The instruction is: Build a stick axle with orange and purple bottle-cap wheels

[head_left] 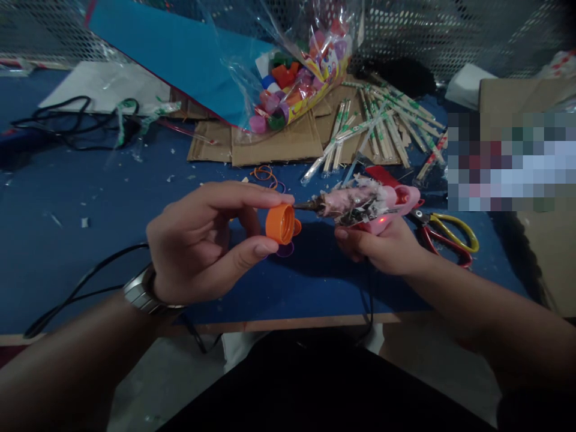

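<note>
Between the thumb and fingers of my left hand (202, 240) is an orange bottle cap (279, 224), its open side turned to the right. My right hand (382, 246) grips a pink glue gun (360, 207) with a red light lit on its side. Whitish and dark residue coats the gun's front. Its dark nozzle points left at the cap's upper rim; I cannot tell whether the two touch. Partly hidden behind the cap, a small orange piece and a purple ring (285, 249) lie on the blue table.
A clear bag of colourful caps (288, 90) lies on cardboard (270, 147) at the back. Paper-wrapped chopsticks (378, 129) are scattered to its right. Scissors (450, 237) with yellow and red handles lie beyond my right wrist. Black cables (90, 270) run along the left; a cardboard box (549, 258) stands right.
</note>
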A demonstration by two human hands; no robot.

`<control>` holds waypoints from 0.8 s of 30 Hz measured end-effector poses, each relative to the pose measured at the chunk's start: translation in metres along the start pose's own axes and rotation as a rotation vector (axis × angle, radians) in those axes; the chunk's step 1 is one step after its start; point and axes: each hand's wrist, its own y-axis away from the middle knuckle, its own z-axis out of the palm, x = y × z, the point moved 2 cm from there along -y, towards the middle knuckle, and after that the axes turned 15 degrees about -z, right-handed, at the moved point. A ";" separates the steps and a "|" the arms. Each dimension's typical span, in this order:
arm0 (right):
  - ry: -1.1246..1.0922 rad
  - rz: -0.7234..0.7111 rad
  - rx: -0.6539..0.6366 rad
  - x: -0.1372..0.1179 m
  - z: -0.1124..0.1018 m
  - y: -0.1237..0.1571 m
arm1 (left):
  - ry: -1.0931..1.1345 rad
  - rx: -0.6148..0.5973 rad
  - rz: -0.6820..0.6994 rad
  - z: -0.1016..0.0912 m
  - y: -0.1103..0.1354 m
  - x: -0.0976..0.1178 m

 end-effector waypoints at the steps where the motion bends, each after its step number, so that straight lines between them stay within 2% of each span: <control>1: -0.007 -0.002 0.003 0.000 0.000 0.000 | 0.001 -0.004 -0.010 0.000 0.000 0.000; 24: -0.046 -0.005 0.026 -0.004 0.001 0.000 | -0.067 0.015 -0.094 0.002 0.005 0.003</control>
